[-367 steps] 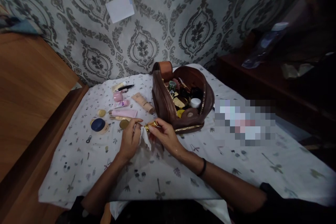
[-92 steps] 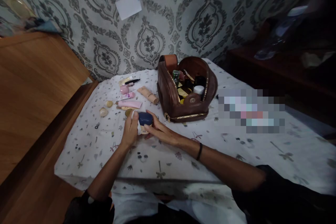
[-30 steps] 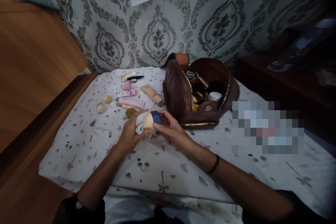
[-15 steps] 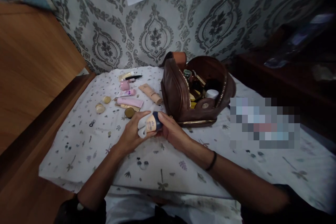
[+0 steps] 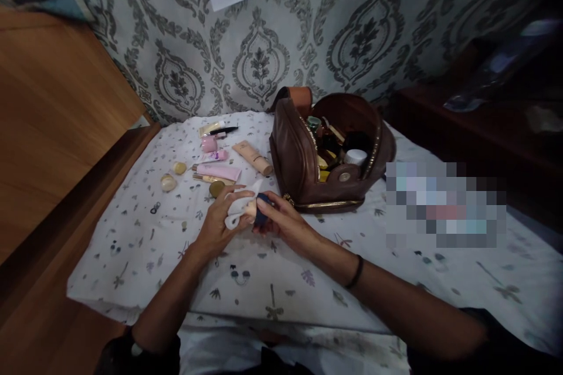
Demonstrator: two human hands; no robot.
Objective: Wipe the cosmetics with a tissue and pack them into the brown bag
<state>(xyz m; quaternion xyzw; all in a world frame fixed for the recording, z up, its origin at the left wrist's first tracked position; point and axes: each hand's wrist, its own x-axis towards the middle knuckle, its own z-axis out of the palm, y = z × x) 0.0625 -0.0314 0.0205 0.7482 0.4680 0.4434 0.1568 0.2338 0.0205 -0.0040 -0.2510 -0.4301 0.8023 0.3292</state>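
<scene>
Between my two hands is a small bottle (image 5: 262,208) with a dark blue end and a cream label, mostly covered. My left hand (image 5: 214,224) is closed around a white cloth (image 5: 236,206) wrapped over the cream part of the bottle. The fingers of my right hand (image 5: 288,224) grip the dark blue end. Just beyond my left fingers lie a round olive-gold container (image 5: 216,189), a pink tube (image 5: 219,172) and a beige tube (image 5: 252,157).
An open brown bag (image 5: 292,158) full of cosmetics stands beyond my right hand. Farther left on the patterned sheet (image 5: 145,252) are a pink jar (image 5: 209,143), a black pen-like item (image 5: 224,130) and two small round items (image 5: 168,182). A wooden cabinet (image 5: 57,117) borders the left.
The bottle has turned in my hands, so its label shows less. The cloth now covers more of the cream part, and my right fingers have shifted around the blue end.
</scene>
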